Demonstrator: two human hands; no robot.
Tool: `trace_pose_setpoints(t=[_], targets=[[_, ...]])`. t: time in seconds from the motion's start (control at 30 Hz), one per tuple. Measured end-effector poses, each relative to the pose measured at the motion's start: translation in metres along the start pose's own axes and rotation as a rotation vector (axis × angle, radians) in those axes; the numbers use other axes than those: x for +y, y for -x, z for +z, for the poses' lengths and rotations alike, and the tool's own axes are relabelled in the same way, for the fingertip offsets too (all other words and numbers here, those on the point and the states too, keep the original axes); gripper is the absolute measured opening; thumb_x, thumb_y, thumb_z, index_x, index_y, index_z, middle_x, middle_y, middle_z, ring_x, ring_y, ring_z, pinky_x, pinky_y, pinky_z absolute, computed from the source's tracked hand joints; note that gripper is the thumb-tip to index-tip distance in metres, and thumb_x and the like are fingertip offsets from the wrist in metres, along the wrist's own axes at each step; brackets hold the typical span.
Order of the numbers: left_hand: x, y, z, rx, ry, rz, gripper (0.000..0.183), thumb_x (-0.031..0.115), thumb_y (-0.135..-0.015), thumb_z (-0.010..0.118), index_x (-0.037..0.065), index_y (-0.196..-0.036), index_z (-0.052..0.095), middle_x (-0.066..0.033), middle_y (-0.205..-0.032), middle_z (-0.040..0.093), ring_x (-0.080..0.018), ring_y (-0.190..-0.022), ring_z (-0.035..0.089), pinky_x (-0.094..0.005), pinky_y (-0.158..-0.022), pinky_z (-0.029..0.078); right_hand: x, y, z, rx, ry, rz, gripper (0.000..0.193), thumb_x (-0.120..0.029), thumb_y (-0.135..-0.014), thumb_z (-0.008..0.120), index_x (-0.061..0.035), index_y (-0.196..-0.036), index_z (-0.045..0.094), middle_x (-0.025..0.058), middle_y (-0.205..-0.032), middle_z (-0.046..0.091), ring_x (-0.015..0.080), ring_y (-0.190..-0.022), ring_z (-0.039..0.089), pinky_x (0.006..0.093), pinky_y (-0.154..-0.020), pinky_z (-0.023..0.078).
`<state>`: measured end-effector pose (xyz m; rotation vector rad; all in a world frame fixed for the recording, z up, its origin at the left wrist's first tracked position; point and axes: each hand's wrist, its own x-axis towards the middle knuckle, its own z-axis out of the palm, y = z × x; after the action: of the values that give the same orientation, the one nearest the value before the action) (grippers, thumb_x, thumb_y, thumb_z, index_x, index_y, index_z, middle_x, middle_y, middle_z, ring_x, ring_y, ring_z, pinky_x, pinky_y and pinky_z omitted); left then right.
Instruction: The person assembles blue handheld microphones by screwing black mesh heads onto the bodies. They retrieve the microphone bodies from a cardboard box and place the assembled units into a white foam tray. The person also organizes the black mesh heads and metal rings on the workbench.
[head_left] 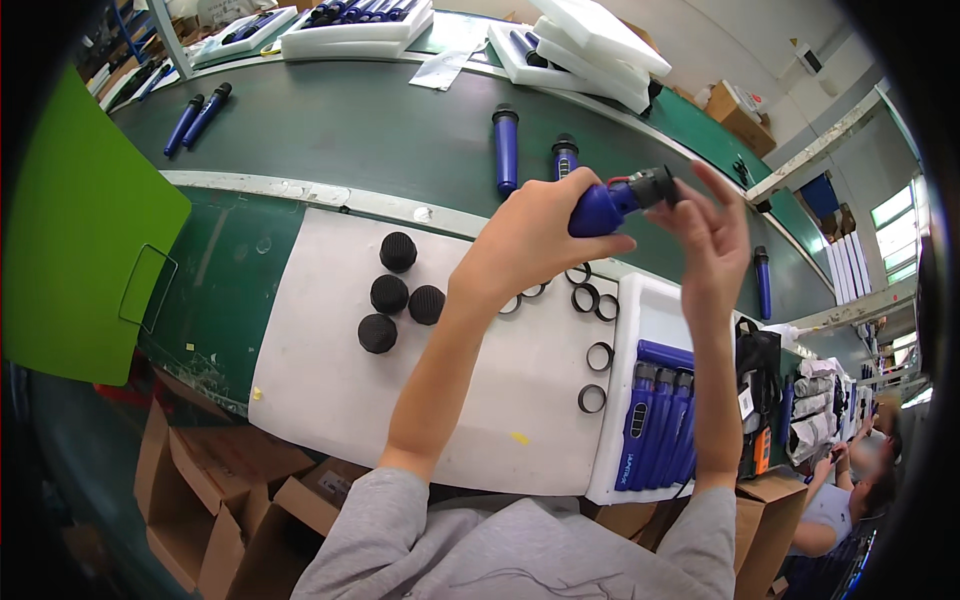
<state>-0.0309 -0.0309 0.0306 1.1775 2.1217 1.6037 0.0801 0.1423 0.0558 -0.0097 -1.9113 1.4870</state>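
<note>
A green board (pixel 80 230) stands at the far left edge of the tabletop (pixel 220 290), with open cartons (pixel 220 490) below its near side. A white mat (pixel 330 370) covers the middle of the tabletop; four black mesh caps (pixel 398 292) sit grouped on its left part, and black rings (pixel 592 345) lie scattered on its right part. Beyond the mat runs a dark green belt (pixel 350 130) carrying blue mics (pixel 506 148), with white foam trays (pixel 355 25) on its far side. Above the rings, the left hand (pixel 535 235) has its grip closed round a blue mic body (pixel 598 210), held in the air. Just right of it, the right hand (pixel 712 235) has its fingers half open, fingertips touching the black capsule (pixel 650 187) at the body's end. Below, a white tray (pixel 650 400) holds blue mic bodies side by side. At the far right another person (pixel 850 490) sits beside shelving near bright windows (pixel 890 205).
</note>
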Motion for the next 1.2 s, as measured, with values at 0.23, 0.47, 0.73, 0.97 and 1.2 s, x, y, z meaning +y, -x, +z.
trace_pose_setpoints(t=[0.23, 0.47, 0.73, 0.97, 1.2], targets=[[-0.005, -0.001, 0.008, 0.250, -0.045, 0.113, 0.052, 0.030, -0.080, 0.085, 0.001, -0.113, 0.059, -0.0144, -0.082, 0.070, -0.0232, -0.072, 0.070, -0.0357, -0.070, 0.055, -0.007, -0.003, 0.031, -0.254, 0.021, 0.137, 0.044, -0.017, -0.095, 0.071, 0.0032, -0.131, 0.057, 0.0102, -0.112, 0.070, 0.0152, -0.104, 0.066, 0.0310, -0.094, 0.052], [0.010, 0.009, -0.014, 0.392, 0.145, 0.201, 0.050, 0.025, -0.081, 0.082, 0.004, -0.119, 0.058, -0.0106, -0.084, 0.069, -0.0204, -0.075, 0.068, -0.0350, -0.072, 0.056, 0.024, 0.001, 0.058, -0.114, -0.441, 0.191, 0.036, -0.026, -0.103, 0.056, 0.0036, -0.123, 0.056, 0.0087, -0.102, 0.066, 0.0158, -0.089, 0.066, 0.0324, -0.080, 0.055], [0.025, 0.018, -0.015, 0.311, 0.167, 0.244, 0.051, 0.032, -0.083, 0.081, 0.003, -0.118, 0.058, -0.0075, -0.081, 0.066, -0.0149, -0.072, 0.063, -0.0299, -0.070, 0.052, 0.089, 0.075, 0.134, -0.828, 0.443, -0.158, 0.051, -0.033, -0.088, 0.076, -0.0070, -0.127, 0.055, 0.0102, -0.123, 0.056, 0.0263, -0.113, 0.053, 0.0473, -0.096, 0.042], [0.022, 0.016, -0.013, 0.270, 0.108, 0.199, 0.052, 0.036, -0.086, 0.080, 0.002, -0.117, 0.056, -0.0122, -0.082, 0.067, -0.0231, -0.071, 0.065, -0.0338, -0.067, 0.053, 0.066, 0.059, 0.136, -0.790, 0.241, 0.109, 0.049, -0.029, -0.087, 0.076, -0.0082, -0.127, 0.057, 0.0093, -0.118, 0.058, 0.0252, -0.115, 0.053, 0.0442, -0.096, 0.042], [0.015, 0.008, 0.004, 0.345, 0.106, 0.297, 0.052, 0.034, -0.088, 0.079, -0.002, -0.115, 0.054, -0.0157, -0.084, 0.067, -0.0278, -0.072, 0.065, -0.0363, -0.069, 0.053, 0.081, -0.016, 0.056, -0.157, 0.328, -0.077, 0.038, -0.010, -0.085, 0.074, -0.0014, -0.120, 0.062, 0.0087, -0.102, 0.067, 0.0198, -0.094, 0.065, 0.0358, -0.080, 0.052]])
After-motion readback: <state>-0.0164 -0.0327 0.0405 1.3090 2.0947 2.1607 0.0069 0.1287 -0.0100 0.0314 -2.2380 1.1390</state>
